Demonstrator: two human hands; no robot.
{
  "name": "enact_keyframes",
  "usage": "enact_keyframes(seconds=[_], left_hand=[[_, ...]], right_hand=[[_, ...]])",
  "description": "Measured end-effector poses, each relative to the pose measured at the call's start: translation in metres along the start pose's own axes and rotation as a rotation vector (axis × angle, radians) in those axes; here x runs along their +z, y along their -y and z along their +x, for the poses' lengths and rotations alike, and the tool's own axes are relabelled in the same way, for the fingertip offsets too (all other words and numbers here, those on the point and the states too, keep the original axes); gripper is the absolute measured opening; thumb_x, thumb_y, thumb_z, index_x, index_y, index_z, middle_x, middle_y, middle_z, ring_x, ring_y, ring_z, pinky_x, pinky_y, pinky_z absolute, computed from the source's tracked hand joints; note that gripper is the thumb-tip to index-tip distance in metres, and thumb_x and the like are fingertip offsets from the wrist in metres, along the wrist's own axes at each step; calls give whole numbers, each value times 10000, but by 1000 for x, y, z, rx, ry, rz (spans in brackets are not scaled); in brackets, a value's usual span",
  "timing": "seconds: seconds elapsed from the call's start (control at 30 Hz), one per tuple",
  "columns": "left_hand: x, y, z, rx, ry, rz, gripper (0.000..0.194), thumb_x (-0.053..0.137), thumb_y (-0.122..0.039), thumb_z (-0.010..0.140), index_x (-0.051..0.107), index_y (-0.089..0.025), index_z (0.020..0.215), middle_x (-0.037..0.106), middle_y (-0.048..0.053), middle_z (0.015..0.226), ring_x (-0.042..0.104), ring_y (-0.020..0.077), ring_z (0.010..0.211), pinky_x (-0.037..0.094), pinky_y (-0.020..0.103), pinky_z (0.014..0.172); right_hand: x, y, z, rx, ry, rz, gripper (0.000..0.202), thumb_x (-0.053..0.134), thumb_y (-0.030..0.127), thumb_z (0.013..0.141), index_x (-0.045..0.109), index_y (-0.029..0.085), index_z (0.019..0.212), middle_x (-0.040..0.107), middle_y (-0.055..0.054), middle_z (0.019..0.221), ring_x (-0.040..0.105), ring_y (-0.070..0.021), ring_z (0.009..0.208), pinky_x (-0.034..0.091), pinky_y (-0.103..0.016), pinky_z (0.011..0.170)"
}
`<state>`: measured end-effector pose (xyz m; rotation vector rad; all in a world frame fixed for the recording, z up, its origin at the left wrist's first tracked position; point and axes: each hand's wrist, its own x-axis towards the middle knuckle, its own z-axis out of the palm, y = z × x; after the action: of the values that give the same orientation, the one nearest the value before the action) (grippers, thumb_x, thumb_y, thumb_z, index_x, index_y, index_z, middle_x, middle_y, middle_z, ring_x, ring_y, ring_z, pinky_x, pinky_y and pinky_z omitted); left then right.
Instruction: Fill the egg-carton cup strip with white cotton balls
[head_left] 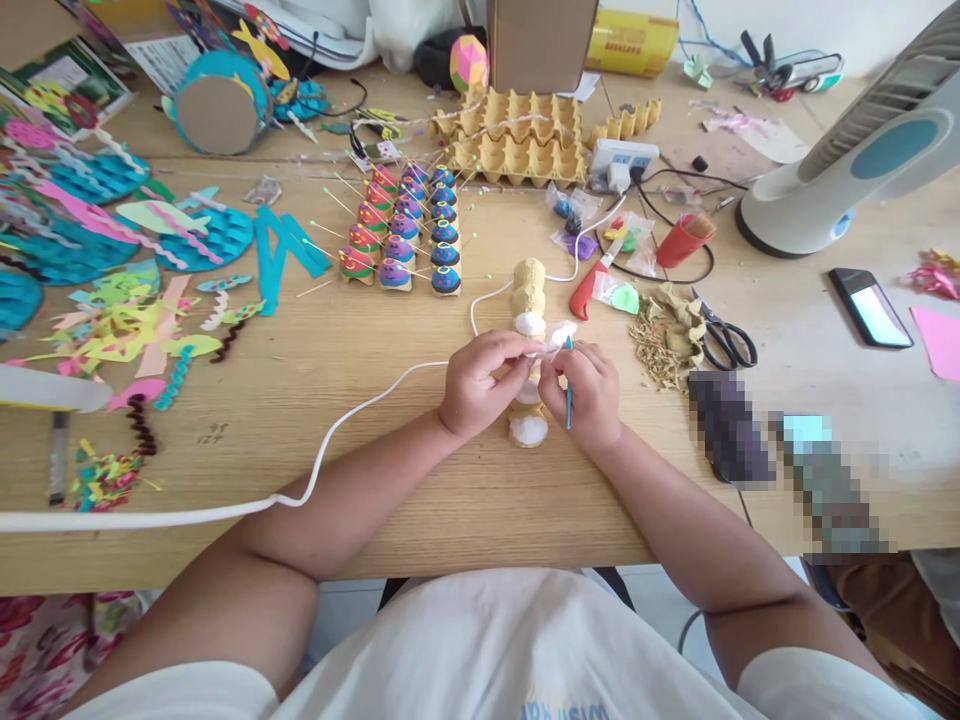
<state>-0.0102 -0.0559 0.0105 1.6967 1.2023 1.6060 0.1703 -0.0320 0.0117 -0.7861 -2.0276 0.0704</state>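
In the head view, from the left of the egg-carton strip [529, 284], whose long axis is pointed away from the body, white clay [559, 334] is pinched by the left hand [480, 385]; from its right, a slim blue tool [568, 400] is gripped by the right hand [594, 400].

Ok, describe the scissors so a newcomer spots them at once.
Find the white tower fan at the right of the desk. Come nearer the wearer, and between the tan cardboard scraps and the black phone lie the scissors. Two black finger loops set them apart from the red-handled cutter farther left.
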Motion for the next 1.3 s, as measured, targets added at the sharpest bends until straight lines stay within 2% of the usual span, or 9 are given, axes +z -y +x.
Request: enact_keyframes(seconds=[0.17,0.27,0.33,0.43,0.53,0.77,0.9,1.07,1.3], left_hand=[[2,6,-2,16,-93,-46,137,765,-318,1039,875,-259,1096,858,55,1095,799,158,987,654,254,862],[8,16,-1,-14,-119,-201,231,832,-438,1000,859,-236,1107,860,45,1058,800,131,866,660,235,786],[11,21,1,-61,-138,-326,288,887,-482,951,848,-230,1083,861,29,986,797,122,816,654,221,743],[14,25,4,-141,-119,-427,378,937,-545,887,835,-219,1046,864,26,943,802,130,798,649,220,701],[13,25,6,-175,-101,-447,408,951,-567,864,841,-216,1042,873,34,961,812,133,822,659,223,726],[6,25,4,-28,-106,-296,219,820,-429,1028,852,-250,1150,899,57,1144,860,162,1038,682,244,854],[5,26,2,50,-77,-175,208,802,-386,1042,833,-254,1201,898,61,1188,865,176,1075,688,290,940],[3,26,6,61,-59,-119,140,825,-373,1018,849,-237,1042,883,70,1110,835,173,1054,649,256,821],[1,20,10,15,38,-249,144,866,-393,982,860,-251,1011,880,59,1118,832,169,1059,655,263,867]], right_hand=[[-3,-2,-2,-65,-42,-117,227,623,192,1014,509,283,841,634,10,668,580,-201,611,425,-382,638],[-9,-11,-1,-121,-183,-178,154,728,368,1041,604,277,1041,789,-38,884,727,-240,787,546,-414,748],[-12,-19,0,-135,-239,-200,379,761,530,1028,621,277,1272,840,-110,1166,793,-316,1058,613,-506,939],[-12,-30,1,-128,-95,-113,637,747,634,1015,556,270,1501,786,-174,1421,759,-379,1295,620,-582,1062],[-9,-38,-2,-88,44,-19,576,736,557,1049,582,257,1516,815,-158,1331,795,-331,1155,660,-508,966],[-3,-41,-8,-42,5,4,460,790,493,1026,697,227,1390,842,-113,1085,771,-273,902,649,-426,813],[-1,-43,-9,-26,9,-29,420,772,486,1043,705,229,1369,839,-113,1062,771,-277,915,647,-433,826],[-3,-43,-10,-39,-12,-33,416,771,468,1044,703,228,1378,832,-116,1077,761,-279,923,642,-440,840],[-7,-41,-9,-28,44,-98,349,702,470,1087,718,223,1334,781,-81,957,718,-260,851,600,-420,803]])
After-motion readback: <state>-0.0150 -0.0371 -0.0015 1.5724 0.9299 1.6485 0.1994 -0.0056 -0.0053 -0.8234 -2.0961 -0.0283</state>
